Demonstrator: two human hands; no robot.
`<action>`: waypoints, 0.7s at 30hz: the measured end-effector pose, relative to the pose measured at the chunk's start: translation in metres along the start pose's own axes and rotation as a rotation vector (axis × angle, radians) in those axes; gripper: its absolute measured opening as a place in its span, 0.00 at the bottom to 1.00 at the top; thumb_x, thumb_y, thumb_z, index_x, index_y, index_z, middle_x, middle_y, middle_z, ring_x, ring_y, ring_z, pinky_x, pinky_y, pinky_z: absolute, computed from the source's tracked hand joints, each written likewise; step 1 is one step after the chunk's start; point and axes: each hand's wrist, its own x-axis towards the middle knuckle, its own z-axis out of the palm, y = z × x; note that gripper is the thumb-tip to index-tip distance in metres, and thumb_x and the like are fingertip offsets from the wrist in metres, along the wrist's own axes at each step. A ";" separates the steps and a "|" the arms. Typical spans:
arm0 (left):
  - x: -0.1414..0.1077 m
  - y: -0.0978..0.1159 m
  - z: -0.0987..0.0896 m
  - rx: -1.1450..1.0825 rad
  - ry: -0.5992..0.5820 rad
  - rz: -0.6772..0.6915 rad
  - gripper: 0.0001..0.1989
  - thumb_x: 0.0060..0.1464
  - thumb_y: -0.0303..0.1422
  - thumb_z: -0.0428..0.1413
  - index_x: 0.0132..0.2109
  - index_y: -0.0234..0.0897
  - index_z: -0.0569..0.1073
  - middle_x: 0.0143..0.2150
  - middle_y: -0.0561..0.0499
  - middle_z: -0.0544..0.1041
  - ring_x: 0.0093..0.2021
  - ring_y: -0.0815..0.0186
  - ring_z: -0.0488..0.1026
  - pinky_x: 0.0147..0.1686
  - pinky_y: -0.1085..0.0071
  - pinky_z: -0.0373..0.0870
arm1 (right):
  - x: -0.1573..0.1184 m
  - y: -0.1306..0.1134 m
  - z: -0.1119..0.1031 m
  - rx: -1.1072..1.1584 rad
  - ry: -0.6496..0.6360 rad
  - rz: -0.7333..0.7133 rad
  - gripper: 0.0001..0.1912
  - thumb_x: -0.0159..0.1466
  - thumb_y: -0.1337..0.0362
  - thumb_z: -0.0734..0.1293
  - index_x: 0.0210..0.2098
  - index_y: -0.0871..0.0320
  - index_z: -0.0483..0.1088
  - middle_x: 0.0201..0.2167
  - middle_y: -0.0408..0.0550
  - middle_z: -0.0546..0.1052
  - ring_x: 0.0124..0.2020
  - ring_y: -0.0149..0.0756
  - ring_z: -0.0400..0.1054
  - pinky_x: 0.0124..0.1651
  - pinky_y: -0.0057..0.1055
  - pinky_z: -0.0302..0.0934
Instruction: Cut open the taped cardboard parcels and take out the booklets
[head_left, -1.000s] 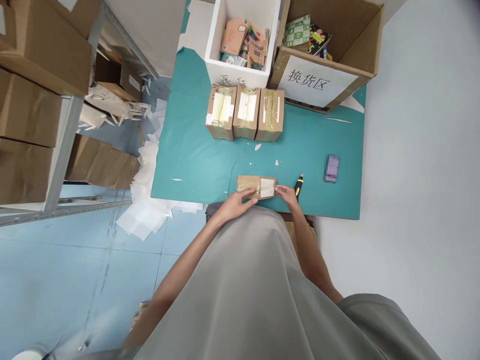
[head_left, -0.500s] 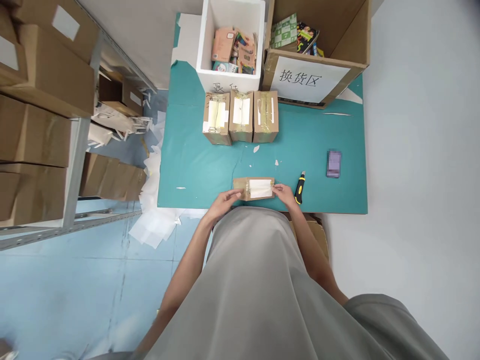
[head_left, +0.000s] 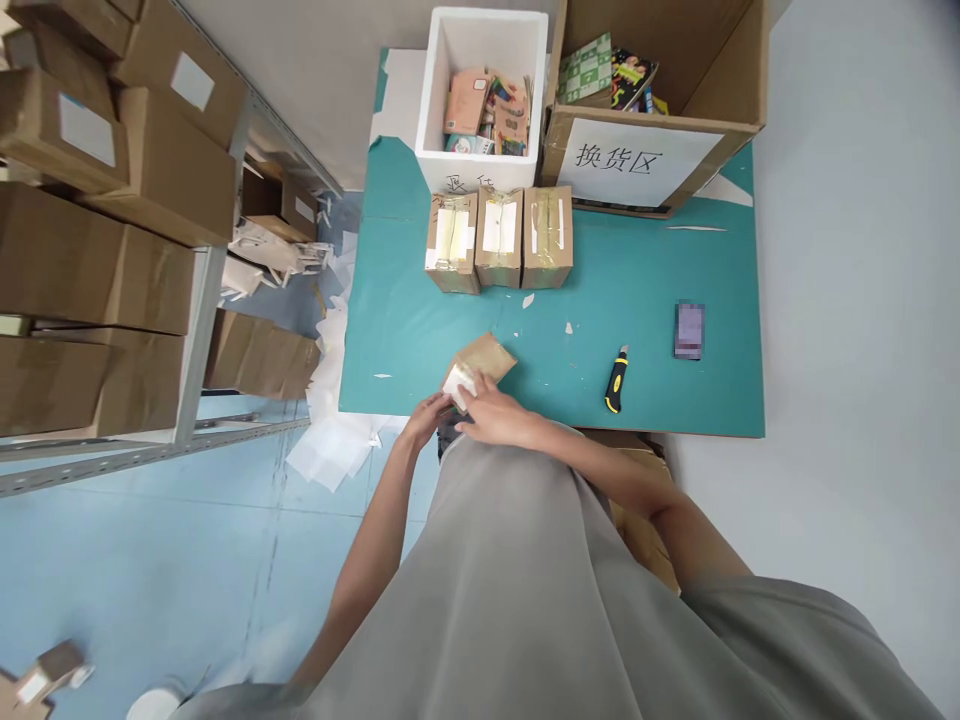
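Observation:
A small brown cardboard box point(head_left: 487, 357) with a white label point(head_left: 459, 380) sits slantwise at the front edge of the green table. My left hand point(head_left: 429, 414) grips its near left end with bent fingers. Across the label reaches my right hand point(head_left: 491, 410), its fingers curled against the box and partly covering it. Exactly what the right fingertips pinch is hard to make out. To the right lies a black and yellow utility knife point(head_left: 616, 380), apart from both hands.
Three taped boxes point(head_left: 499, 238) stand in a row on the green table point(head_left: 630, 270). Behind them are a white foam bin point(head_left: 480, 172) and a large carton point(head_left: 652, 165), both holding books. A blurred phone-like object point(head_left: 689, 330) lies right. Shelves of cartons point(head_left: 150, 280) stand left.
The box has turned from lying straight along the table edge to slantwise and shifted left. My right hand has moved left from its right end onto the label, away from the knife.

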 end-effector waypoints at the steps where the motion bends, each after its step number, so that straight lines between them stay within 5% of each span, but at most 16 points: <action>1: -0.001 -0.006 0.000 -0.005 0.012 -0.015 0.25 0.48 0.51 0.71 0.44 0.35 0.80 0.45 0.40 0.86 0.53 0.51 0.83 0.58 0.55 0.78 | 0.001 -0.010 0.009 -0.011 -0.045 -0.020 0.43 0.62 0.53 0.77 0.73 0.56 0.64 0.80 0.58 0.52 0.81 0.67 0.41 0.75 0.58 0.56; 5: -0.007 -0.024 0.005 -0.027 0.056 -0.021 0.24 0.56 0.52 0.66 0.44 0.34 0.80 0.44 0.38 0.85 0.53 0.50 0.82 0.58 0.53 0.78 | 0.000 -0.030 0.037 -0.031 -0.125 -0.061 0.47 0.61 0.59 0.76 0.76 0.58 0.60 0.81 0.60 0.50 0.81 0.66 0.38 0.75 0.62 0.54; 9: -0.008 -0.029 0.010 -0.060 0.111 -0.023 0.22 0.59 0.50 0.65 0.47 0.35 0.79 0.45 0.40 0.85 0.54 0.52 0.82 0.58 0.54 0.78 | -0.005 -0.029 0.032 -0.057 -0.073 -0.061 0.46 0.64 0.60 0.74 0.77 0.59 0.56 0.81 0.60 0.50 0.82 0.64 0.37 0.76 0.60 0.53; 12: -0.004 -0.026 0.014 -0.086 0.140 -0.020 0.21 0.55 0.47 0.68 0.47 0.35 0.78 0.45 0.41 0.85 0.53 0.55 0.83 0.56 0.58 0.79 | -0.004 -0.026 0.005 -0.098 -0.006 0.011 0.46 0.66 0.59 0.73 0.77 0.63 0.55 0.79 0.64 0.54 0.81 0.66 0.42 0.76 0.59 0.54; 15: 0.003 -0.023 0.026 -0.111 0.142 0.012 0.24 0.55 0.42 0.69 0.54 0.35 0.77 0.51 0.42 0.84 0.53 0.59 0.83 0.57 0.61 0.79 | 0.002 -0.017 -0.034 -0.132 0.097 0.175 0.39 0.70 0.55 0.69 0.75 0.64 0.59 0.75 0.68 0.63 0.74 0.67 0.60 0.72 0.54 0.61; 18: 0.012 -0.017 0.047 -0.096 0.168 0.076 0.32 0.55 0.38 0.69 0.65 0.35 0.72 0.56 0.41 0.83 0.54 0.60 0.82 0.58 0.62 0.78 | 0.008 0.004 -0.074 -0.208 0.179 0.388 0.29 0.73 0.53 0.67 0.67 0.63 0.71 0.62 0.67 0.78 0.62 0.62 0.75 0.66 0.49 0.66; 21: 0.023 -0.005 0.069 0.003 0.193 0.160 0.34 0.56 0.36 0.68 0.68 0.34 0.71 0.59 0.39 0.81 0.56 0.56 0.81 0.58 0.59 0.78 | 0.003 0.037 -0.104 -0.211 0.176 0.520 0.21 0.74 0.54 0.66 0.57 0.62 0.78 0.53 0.63 0.84 0.57 0.59 0.78 0.61 0.44 0.69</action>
